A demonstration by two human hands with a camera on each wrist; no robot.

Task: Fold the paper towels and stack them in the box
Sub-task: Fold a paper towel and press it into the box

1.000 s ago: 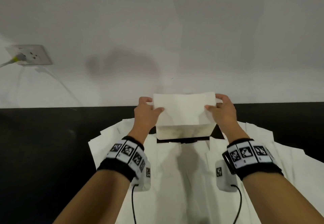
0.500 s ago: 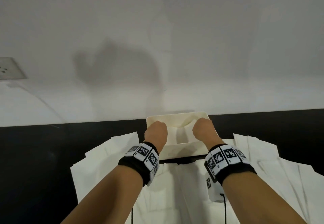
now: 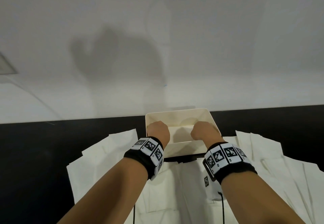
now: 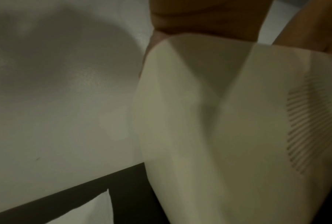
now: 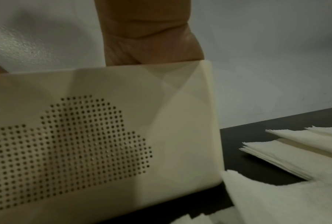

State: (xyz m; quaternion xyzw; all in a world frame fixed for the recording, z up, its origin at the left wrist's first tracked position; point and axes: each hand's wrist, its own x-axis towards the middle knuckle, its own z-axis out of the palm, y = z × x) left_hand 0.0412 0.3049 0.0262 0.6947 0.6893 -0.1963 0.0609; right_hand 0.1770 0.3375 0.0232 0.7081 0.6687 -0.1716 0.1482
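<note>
A cream plastic box point(image 3: 177, 116) stands on the black table by the wall. Both my hands reach down into it from above. My left hand point(image 3: 157, 131) is at the box's left end and my right hand point(image 3: 203, 131) at its right end. The near wall hides the fingers of both. Between the hands a folded paper towel point(image 3: 178, 133) lies inside the box. The left wrist view shows my palm point(image 4: 209, 18) above the box's outer wall point(image 4: 237, 121). In the right wrist view, my palm point(image 5: 147, 33) sits behind the perforated wall point(image 5: 103, 136).
Loose unfolded paper towels cover the table in front of the box, to the left point(image 3: 108, 153) and to the right point(image 3: 263, 153), where several lie stacked point(image 5: 295, 151). A white wall rises just behind the box. A wall socket point(image 3: 7, 66) is at far left.
A second ago both hands held the folded towel above the box. They have since gone down into the box with it, and now sit slightly deeper than half a second ago.
</note>
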